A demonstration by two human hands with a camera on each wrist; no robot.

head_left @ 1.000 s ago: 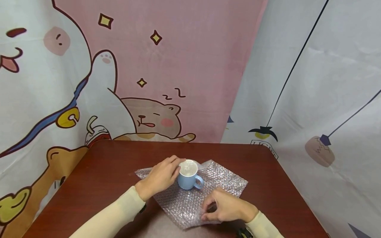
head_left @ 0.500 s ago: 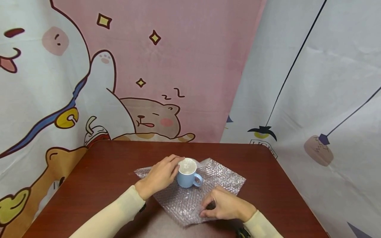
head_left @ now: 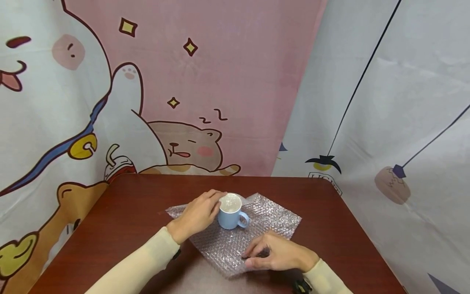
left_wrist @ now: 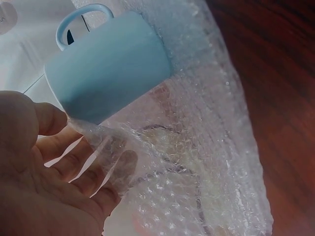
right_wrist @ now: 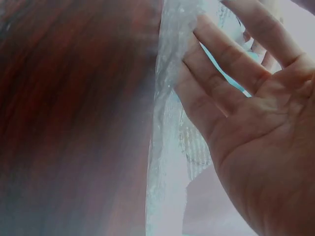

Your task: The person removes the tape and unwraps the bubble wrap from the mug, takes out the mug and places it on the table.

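Note:
A light-blue mug with a white inside stands upright on a sheet of bubble wrap, its handle pointing right. My left hand is at the mug's left side, close to its rim. In the left wrist view, its thumb and fingers hold a raised flap of bubble wrap beside the mug's rim, and some fingers show through the clear film. Over the sheet's front right part is my right hand. Its long fingers, fairly straight in the right wrist view, touch the wrap's edge; the thumb is mostly out of that view.
The sheet lies on a dark red-brown wooden table. A printed cartoon curtain hangs behind the table and along its sides.
My right hand's thumb and forefinger have shifted slightly left, and the wrap's front corner they were pinching lies lower. My left hand stays at the mug, which has barely moved in view.

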